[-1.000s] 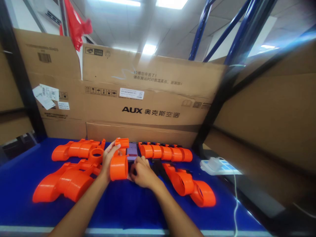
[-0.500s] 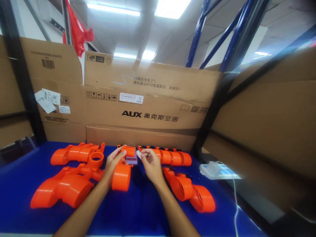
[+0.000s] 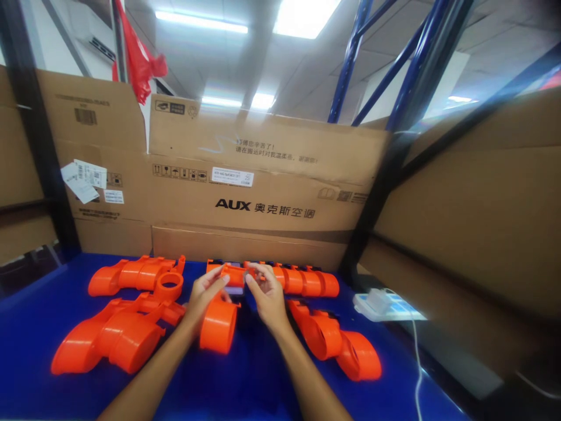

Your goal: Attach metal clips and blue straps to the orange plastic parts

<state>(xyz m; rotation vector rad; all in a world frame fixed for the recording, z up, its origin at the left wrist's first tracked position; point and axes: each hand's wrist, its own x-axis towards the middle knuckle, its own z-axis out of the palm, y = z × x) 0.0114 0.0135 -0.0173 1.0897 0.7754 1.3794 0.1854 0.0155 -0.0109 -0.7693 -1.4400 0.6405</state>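
Observation:
My left hand (image 3: 208, 295) is closed on the left end of an orange plastic part (image 3: 218, 327), made up of a short bar at the top and a wide ring-shaped piece hanging below. At the bar's right end, my right hand (image 3: 266, 295) pinches with thumb and fingers. The small pale piece it held a moment earlier is now mostly hidden by those fingertips. Just behind the bar, a flat lilac-grey object (image 3: 235, 290) shows in part on the table.
Similar orange parts (image 3: 131, 339) lie on the blue tabletop (image 3: 245, 386) to the left. More orange parts (image 3: 302, 280) with black fittings sit at back right, others (image 3: 359, 354) at front right. A white power strip (image 3: 388, 307) with a cable is at right. Cardboard (image 3: 263, 181) walls the back.
The right hand has brought the small pale piece left to the end of the orange part's bar. The part has tilted and shifted slightly right and down in the left hand.

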